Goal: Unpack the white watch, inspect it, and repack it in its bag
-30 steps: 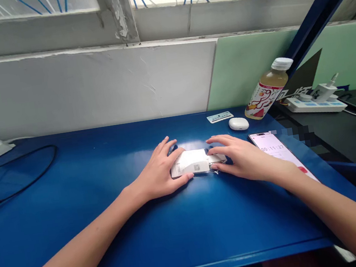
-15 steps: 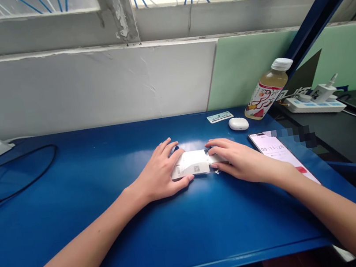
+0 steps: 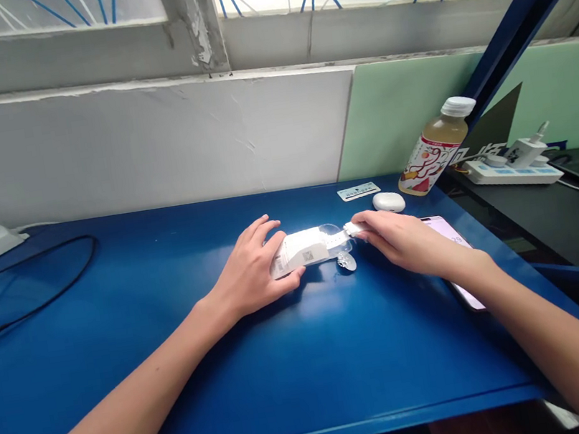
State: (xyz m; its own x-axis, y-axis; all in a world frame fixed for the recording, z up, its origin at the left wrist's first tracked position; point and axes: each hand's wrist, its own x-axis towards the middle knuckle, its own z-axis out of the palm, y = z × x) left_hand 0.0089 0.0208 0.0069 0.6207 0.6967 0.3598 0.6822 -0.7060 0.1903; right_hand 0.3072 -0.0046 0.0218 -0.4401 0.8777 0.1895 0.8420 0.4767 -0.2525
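Note:
A small white box (image 3: 302, 250) with a printed code on its side lies on the blue table. My left hand (image 3: 254, 269) grips its left end, thumb along the near side and fingers over the far side. From the box's right end come clear plastic and a narrow white strip with small dark marks (image 3: 337, 239). The strip's outer end is pinched between the thumb and fingers of my right hand (image 3: 395, 237), which partly hide it. Just below the strip, a small round, shiny silvery piece (image 3: 347, 261) rests on the table.
Right of my hands lie a phone (image 3: 467, 294), partly covered by my right arm, and a white earbud case (image 3: 389, 202). A card (image 3: 359, 191) and a drink bottle (image 3: 431, 152) are behind. A black cable (image 3: 88, 269) curves at left. Power strips (image 3: 511, 169) flank the table.
My right hand has moved right and slightly away from me, drawing the white strip out from the box. The box has tilted slightly, and the round silvery piece now shows.

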